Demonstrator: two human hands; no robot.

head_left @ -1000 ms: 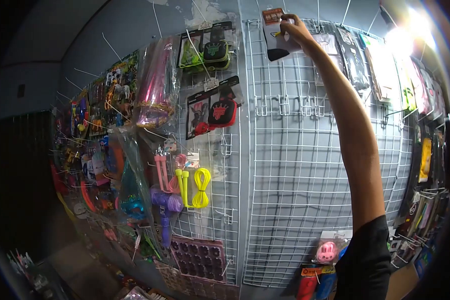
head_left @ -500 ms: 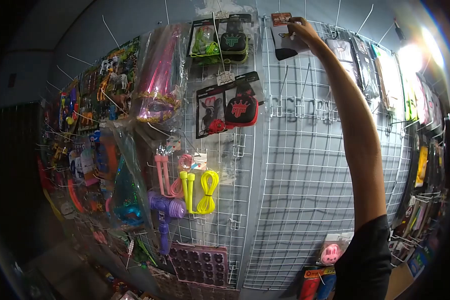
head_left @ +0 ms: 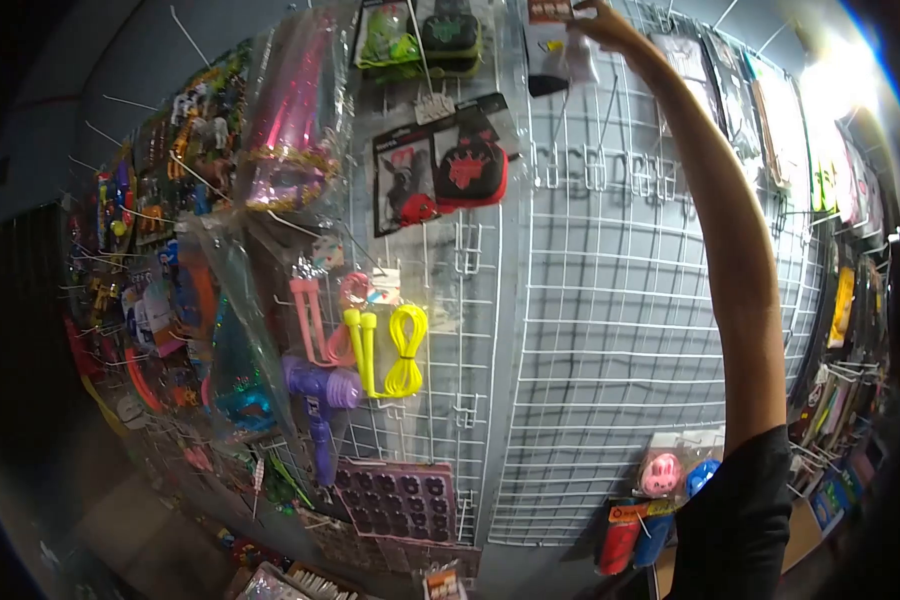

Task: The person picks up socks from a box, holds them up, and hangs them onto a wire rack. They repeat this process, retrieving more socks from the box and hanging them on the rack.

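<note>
A: From the head camera, where is the right hand (head_left: 605, 18)?

B: Raised to the top of the white wire grid panel (head_left: 620, 330), fingers pinched on a clear-wrapped card pack with a red header and dark contents (head_left: 552, 45). The pack hangs at the highest row, probably because its header hole sits on a hook there.

A: And what is beside it?

B: To its left hang a carded black pouch with a red emblem (head_left: 468, 170) and, lower down, a coiled yellow skipping rope (head_left: 398, 350). Everything dangles from pegs, so the faces show to the front.

A: What can't you make out?

B: The frame edge cuts off the fingertips, the hook itself is hidden, and the pack's print is unreadable. The left hand is out of sight. Glare washes out the upper right corner.
</note>
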